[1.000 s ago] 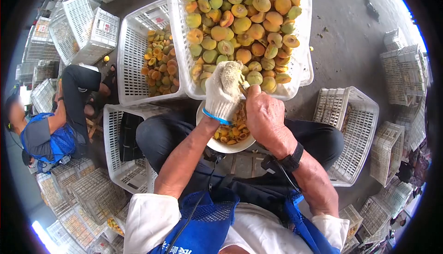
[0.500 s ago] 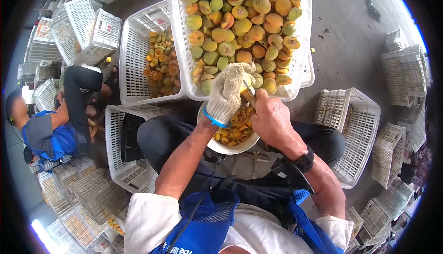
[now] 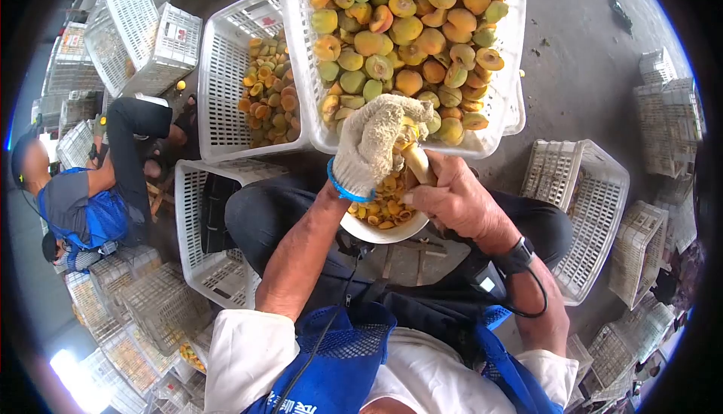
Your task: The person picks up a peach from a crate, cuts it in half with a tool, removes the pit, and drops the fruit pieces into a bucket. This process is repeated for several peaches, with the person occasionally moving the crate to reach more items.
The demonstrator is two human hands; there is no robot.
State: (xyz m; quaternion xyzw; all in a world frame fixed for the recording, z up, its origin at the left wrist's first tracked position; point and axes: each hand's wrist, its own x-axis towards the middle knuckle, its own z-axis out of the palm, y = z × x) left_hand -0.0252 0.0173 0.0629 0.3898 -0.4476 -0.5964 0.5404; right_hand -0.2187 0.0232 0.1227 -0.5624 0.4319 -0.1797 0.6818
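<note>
A small yellow piece of fruit (image 3: pixel 409 134) sits in the bent fingers of the left hand (image 3: pixel 367 147), which wears a cream knitted glove with a blue edge and is partly closed around it; the bare right hand (image 3: pixel 463 197) is clenched on a pale cylindrical-handled tool (image 3: pixel 419 165), whose far end meets the fruit, its tip hidden; both hands are above a round white bowl (image 3: pixel 387 236) of orange-yellow fruit scraps (image 3: pixel 382 211); just beyond, a white rectangular plastic crate (image 3: pixel 482 141) holds many green-and-orange halved fruits (image 3: pixel 407 30); beside it on the left, a white slotted plastic crate (image 3: pixel 215 75) contains cup-shaped orange halves (image 3: pixel 263 86); farther left sits a person in a blue vest (image 3: pixel 102 218).
</note>
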